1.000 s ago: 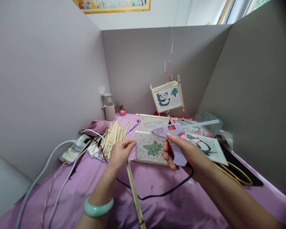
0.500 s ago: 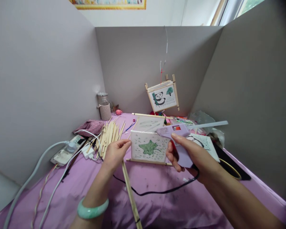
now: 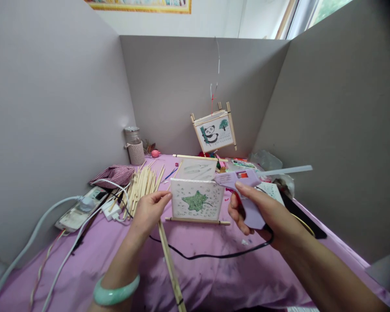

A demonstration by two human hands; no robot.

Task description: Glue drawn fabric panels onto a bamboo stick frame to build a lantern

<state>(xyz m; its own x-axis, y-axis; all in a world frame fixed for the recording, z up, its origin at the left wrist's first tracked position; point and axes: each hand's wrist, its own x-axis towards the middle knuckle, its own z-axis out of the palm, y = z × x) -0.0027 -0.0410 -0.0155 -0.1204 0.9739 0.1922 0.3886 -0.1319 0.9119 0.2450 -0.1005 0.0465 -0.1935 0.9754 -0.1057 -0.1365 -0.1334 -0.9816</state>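
My left hand [image 3: 150,211] pinches the left edge of a white panel [image 3: 178,203] with a green leaf drawn on it. The panel stands upright, its lower edge along a wooden stick [image 3: 197,221]. In my right hand [image 3: 263,201] is a lilac hot glue gun [image 3: 251,212], its nozzle at the panel's upper right corner; I cannot tell whether it touches. A clear glue stick [image 3: 289,170] juts from the gun's rear. Behind the leaf panel leans another panel [image 3: 198,168] with grey drawing, under a thin wooden stick [image 3: 199,157].
A long wooden stick [image 3: 170,268] runs toward me below my left hand. The gun's black cord [image 3: 211,256] loops across the purple cloth [image 3: 214,281]. Loose sticks [image 3: 144,184], a power strip [image 3: 81,210] and a jar [image 3: 134,147] stand left. A panda lantern [image 3: 214,130] hangs behind.
The view has swung slightly right. The glue gun has moved rightward along the leaf panel's top edge to its corner. My left hand keeps hold of the panel's left edge.
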